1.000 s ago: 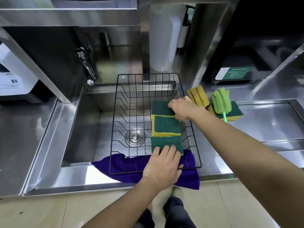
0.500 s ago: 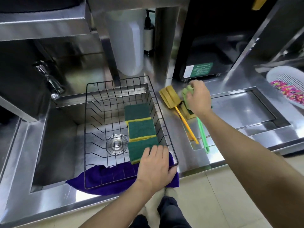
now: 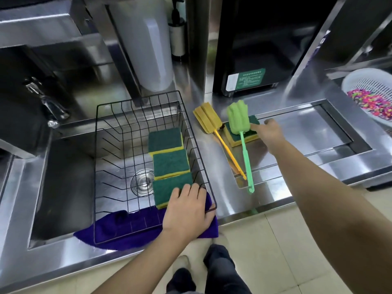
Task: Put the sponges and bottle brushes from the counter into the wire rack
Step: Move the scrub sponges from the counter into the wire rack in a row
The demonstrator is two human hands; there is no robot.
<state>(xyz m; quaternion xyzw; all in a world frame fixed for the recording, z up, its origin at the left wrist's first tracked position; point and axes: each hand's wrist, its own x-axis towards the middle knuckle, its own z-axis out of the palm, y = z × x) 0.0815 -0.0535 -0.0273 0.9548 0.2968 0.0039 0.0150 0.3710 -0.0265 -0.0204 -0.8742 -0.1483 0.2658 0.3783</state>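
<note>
Right hand [image 3: 269, 132] touches rectangular sponge [image 3: 244, 138] under foam brush [image 3: 238, 119]

The green-and-white label [image 3: 246, 79] on the black appliance [image 3: 254, 45] seems printed, but illegibly.

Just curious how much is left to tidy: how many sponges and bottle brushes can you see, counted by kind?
Sponges in the wire rack: 3
Sponges on the counter: 1
Bottle brushes on the counter: 2, yellow and green
Total: 6
</note>
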